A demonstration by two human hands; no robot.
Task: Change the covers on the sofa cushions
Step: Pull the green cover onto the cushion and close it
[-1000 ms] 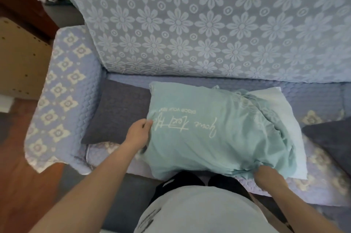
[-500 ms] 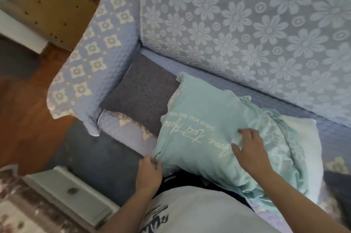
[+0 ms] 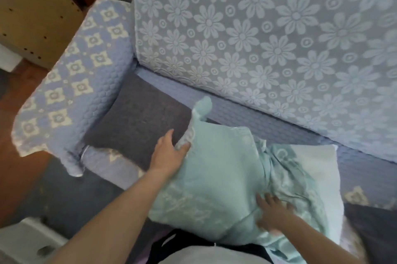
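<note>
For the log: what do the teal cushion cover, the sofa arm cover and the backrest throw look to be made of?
Teal cushion cover: thin woven fabric, probably cotton or a blend; soft creases, faint sheen, pale lettering. Sofa arm cover: quilted fabric, matte; pebbled stitching with cream diamond motifs. Backrest throw: lace-like or jacquard cloth with raised pale daisies; fibre cannot be told.

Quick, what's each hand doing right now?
Left hand: grips the edge of the teal cushion cover.
Right hand: open, fingers spread flat on the cover.
</note>
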